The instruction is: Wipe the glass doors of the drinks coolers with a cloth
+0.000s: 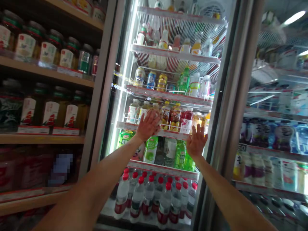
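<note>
My left hand (147,126) is stretched out toward a drinks fridge, its fingers spread and nothing seen in it. A blurred, hand-like patch, perhaps its reflection, shows beside its fingertips. My right hand (196,141) is raised further right, palm toward the fridge and fingers apart, also holding nothing. Behind them is a fridge shelf (178,134) with brown tea bottles (175,116) and a red drink bottle (186,121). Below stand a green-and-white bottle (151,150) and green bottles (180,154). Whether either hand touches glass I cannot tell.
Red-capped bottles (165,202) fill the fridge bottom. Cans (162,82) and more bottles stand on upper shelves. Left is a wooden shelf (43,68) with jars (48,49). A metal door frame (237,96) runs along the right, beside another stocked, glass-fronted cooler (276,148).
</note>
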`<state>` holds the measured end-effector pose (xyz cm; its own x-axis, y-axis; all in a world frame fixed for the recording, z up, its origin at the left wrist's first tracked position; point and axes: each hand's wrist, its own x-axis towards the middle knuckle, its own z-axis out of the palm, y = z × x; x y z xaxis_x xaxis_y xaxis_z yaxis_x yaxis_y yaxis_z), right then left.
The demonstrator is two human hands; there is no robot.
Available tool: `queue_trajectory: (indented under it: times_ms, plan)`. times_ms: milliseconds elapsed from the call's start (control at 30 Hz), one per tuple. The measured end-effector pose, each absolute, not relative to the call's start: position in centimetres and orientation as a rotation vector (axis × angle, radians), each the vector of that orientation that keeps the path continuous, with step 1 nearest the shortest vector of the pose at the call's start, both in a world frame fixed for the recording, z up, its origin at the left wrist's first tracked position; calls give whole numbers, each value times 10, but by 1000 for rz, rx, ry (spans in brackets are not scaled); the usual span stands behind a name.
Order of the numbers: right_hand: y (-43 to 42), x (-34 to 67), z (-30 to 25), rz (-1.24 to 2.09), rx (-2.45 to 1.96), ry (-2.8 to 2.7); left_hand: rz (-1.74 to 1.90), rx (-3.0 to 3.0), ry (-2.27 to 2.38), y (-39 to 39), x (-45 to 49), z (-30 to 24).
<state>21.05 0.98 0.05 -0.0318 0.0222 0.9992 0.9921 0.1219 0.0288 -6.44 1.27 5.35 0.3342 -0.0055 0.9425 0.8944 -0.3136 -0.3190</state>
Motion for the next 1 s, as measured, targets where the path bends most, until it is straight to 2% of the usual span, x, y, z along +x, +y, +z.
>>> queue_trajectory:
  times_ms: [100,300,367,533,600,800,1000]
  plan:
    - [11,212,0,-1159,-1108,-1302,-1084,-1639,-744,14,-67,40]
    - [11,210,1,-1151,-1124,-1296,-1599,-1223,-1214,16,-123,23]
    - [11,210,1,-1146,-1124,-1293,-1533,-1262,-1181,14,-121,11]
    - [11,212,0,-1150,-1105,-1303,-1075,-1609,-791,12,-97,-19]
    - [11,213,0,-1155,-1094,-1304,-1086,-1597,-831,12,-108,-24]
    - [11,209,1,-1150,-1117,-1292,-1440,-1275,-1183,11,-158,-28]
    - [9,209,1,-1147,-1129,-1286,-1078,-1623,-852,10,-116,-39]
